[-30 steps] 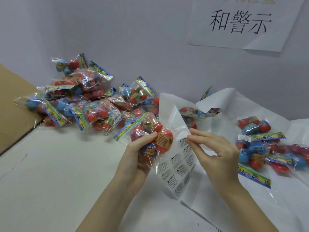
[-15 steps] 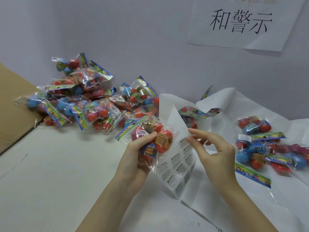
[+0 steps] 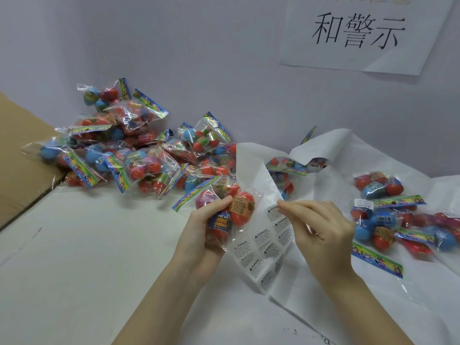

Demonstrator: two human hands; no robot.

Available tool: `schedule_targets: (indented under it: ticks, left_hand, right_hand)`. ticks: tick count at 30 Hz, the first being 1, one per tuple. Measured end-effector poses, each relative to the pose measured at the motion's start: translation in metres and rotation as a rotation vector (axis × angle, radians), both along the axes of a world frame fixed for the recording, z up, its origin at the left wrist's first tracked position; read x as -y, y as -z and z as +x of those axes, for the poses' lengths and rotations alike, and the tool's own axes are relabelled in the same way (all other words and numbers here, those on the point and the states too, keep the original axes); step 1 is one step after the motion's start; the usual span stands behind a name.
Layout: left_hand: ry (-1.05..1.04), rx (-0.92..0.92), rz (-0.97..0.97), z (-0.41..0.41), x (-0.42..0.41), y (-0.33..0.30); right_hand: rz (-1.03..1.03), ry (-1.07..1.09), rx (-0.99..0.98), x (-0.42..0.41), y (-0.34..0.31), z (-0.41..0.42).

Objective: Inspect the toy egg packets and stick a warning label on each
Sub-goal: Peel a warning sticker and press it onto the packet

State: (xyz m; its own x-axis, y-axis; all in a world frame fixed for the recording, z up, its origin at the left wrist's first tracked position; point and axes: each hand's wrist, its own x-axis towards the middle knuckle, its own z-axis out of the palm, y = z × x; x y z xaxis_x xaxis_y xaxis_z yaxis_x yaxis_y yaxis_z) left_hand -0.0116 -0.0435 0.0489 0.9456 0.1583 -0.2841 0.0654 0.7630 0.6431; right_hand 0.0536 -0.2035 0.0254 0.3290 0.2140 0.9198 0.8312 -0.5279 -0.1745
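My left hand (image 3: 204, 232) grips a clear packet of toy eggs (image 3: 232, 205) with a rainbow header strip, held above the table at centre. Under the same hand hangs a sheet of warning labels (image 3: 263, 245). My right hand (image 3: 321, 232) pinches at the sheet's upper right corner with thumb and forefinger; whether a label is lifted I cannot tell. A big pile of egg packets (image 3: 129, 155) lies at the back left. Several packets (image 3: 388, 220) lie on the right, one bearing a white label (image 3: 364, 203).
White paper (image 3: 348, 160) is spread under the right packets and curls up in the middle. A brown cardboard flap (image 3: 17, 155) stands at the left edge. A wall with a printed paper sign (image 3: 358, 31) closes the back. The white tabletop (image 3: 87, 257) extends front left.
My right hand's fingertips have shifted slightly on the label sheet's upper edge, closing into a pinch. My left hand and its packet have stayed nearly still.
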Motion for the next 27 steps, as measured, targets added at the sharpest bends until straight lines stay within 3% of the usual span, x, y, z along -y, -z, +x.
schedule_targets:
  ticks: [7, 17, 27]
  left_hand:
    - [-0.029, 0.003, 0.018, 0.001, 0.001, -0.001]
    - [-0.068, -0.012, -0.112, 0.003, 0.006, -0.001]
    - [-0.109, -0.057, -0.131, 0.003, 0.004, 0.0]
  right_hand:
    - [0.005, 0.013, -0.012, -0.004, 0.0, -0.001]
    - [-0.011, 0.133, 0.117, -0.011, 0.013, -0.002]
    - [-0.014, 0.081, 0.055, -0.016, 0.017, -0.003]
